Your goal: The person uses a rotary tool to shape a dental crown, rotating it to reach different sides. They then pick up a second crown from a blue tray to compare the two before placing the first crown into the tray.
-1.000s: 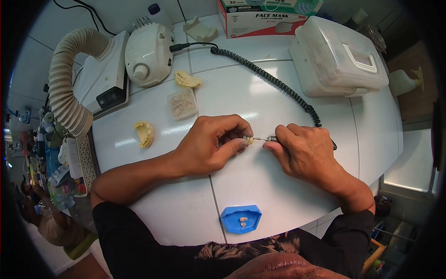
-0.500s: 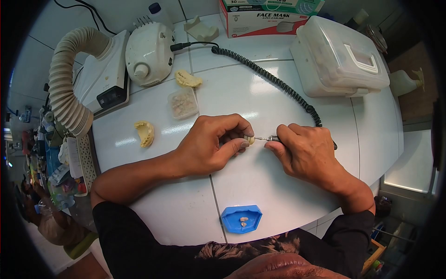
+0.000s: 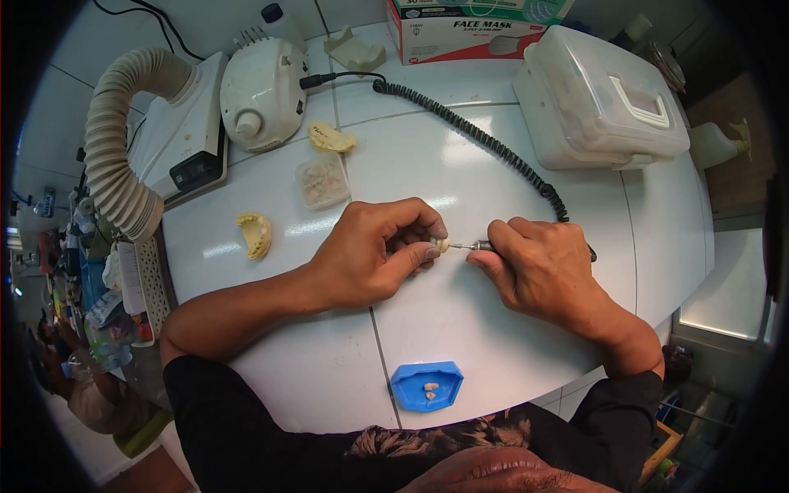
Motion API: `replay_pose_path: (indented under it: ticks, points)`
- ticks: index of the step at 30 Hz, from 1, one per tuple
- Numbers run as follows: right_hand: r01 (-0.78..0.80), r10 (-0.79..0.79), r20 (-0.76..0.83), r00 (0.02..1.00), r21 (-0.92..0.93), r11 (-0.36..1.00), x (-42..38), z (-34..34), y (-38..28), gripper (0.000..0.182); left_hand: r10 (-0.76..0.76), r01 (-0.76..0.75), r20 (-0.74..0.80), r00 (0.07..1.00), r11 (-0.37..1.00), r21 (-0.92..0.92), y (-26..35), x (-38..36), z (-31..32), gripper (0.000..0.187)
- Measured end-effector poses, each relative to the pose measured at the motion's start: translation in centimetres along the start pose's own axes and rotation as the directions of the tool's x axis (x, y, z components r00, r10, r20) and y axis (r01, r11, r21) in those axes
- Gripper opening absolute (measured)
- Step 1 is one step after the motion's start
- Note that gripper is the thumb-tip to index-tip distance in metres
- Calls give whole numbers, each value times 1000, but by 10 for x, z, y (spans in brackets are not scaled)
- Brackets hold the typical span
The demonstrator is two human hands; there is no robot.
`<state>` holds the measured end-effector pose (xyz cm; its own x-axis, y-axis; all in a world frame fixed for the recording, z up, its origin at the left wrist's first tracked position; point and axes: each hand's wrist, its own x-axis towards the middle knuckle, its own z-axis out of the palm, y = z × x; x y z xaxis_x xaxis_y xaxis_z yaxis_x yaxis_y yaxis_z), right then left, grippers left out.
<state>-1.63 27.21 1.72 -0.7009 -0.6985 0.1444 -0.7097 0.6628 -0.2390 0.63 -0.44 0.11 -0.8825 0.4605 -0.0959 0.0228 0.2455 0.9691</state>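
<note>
Between the thumb and fingers of my left hand [image 3: 370,259] is a small tooth-coloured piece [image 3: 442,245] that looks like a dental crown, partly hidden by the fingertips. My right hand [image 3: 542,267] is wrapped round a rotary handpiece [image 3: 484,246]. Its thin metal bur points left and meets the piece, or comes very close to it. A coiled black cord [image 3: 477,135] runs from behind my right hand to the white micromotor control unit [image 3: 263,94]. Nearer my body, a blue tray [image 3: 404,400] holds small tooth-like pieces [image 3: 431,387].
Yellowish dental models [image 3: 254,236] [image 3: 332,139] and a small clear box [image 3: 323,182] of pieces lie left of centre. A ribbed hose [image 3: 111,140] arches at the left. A lidded case [image 3: 600,107] and a face mask box [image 3: 468,41] stand at the back. A tiled wall rises behind.
Almost nothing differs. Both hands keep their grip, with the bur at the piece; the whole view has shifted very slightly.
</note>
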Motion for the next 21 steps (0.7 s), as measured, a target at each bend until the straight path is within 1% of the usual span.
replay_pose_path:
  ticks: [4, 7, 10, 13, 17, 21]
  points:
    - [-17, 17, 5, 1000, -7, 1000, 1, -1, -1, 45, 1, -1, 5, 1000, 1000, 1, 1, 0, 0, 14]
    - [18, -18, 4, 1000, -8, 1000, 0, -2, 0, 45, -7, 7, 8, 1000, 1000, -3, 0, 1, -1, 14]
    - [-10, 10, -4, 1000, -7, 1000, 0, 1, 0, 45, -7, 7, 6, 1000, 1000, -19, 0, 0, 0, 13]
    - [12, -12, 14, 1000, -5, 1000, 0, -2, 0, 45, -5, 5, 5, 1000, 1000, -30, 0, 0, 0, 13]
    - [2, -2, 7, 1000, 3, 1000, 0, -1, 0, 45, -19, 20, 14, 1000, 999, -41, -1, 0, 0, 13]
    - [11, -11, 2, 1000, 13, 1000, 0, 0, 1, 45, -12, 12, 9, 1000, 1000, -23, -1, 0, 0, 13]
